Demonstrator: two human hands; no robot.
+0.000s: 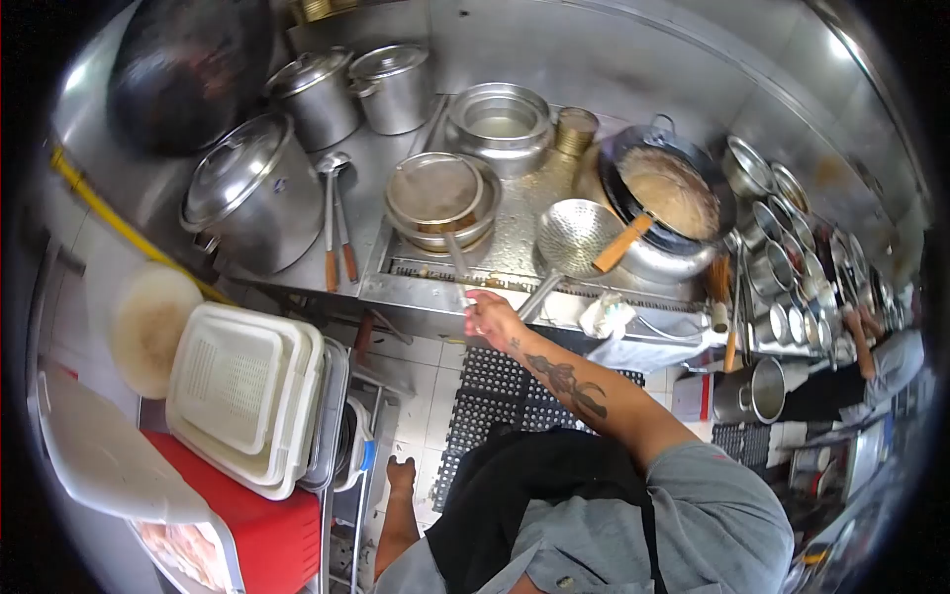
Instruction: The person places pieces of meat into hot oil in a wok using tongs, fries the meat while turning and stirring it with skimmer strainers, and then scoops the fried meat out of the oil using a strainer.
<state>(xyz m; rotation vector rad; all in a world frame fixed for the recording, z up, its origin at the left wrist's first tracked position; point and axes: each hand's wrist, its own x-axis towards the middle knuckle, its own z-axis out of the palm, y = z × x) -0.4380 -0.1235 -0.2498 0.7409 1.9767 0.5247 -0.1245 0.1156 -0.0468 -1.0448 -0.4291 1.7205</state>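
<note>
My right hand [489, 315] reaches to the stove's front edge, fingers closed at the handle end of a round mesh strainer [433, 188]. The strainer lies over a metal bowl [457, 241]. Just right of that hand is the handle of a perforated ladle [578, 236], whose bowl rests on the stove top. My left hand [401, 473] hangs low at my side over the floor, away from the stove; its fingers are too small and foreshortened to read.
A wok [616, 176] of brown liquid holds a wooden-handled tool [625, 244]. Behind stands a metal pot [500, 111]. Lidded pots [259, 203] and two ladles [340, 223] are at left. White trays [183, 396] are stacked low left. Another person [876, 366] is at far right.
</note>
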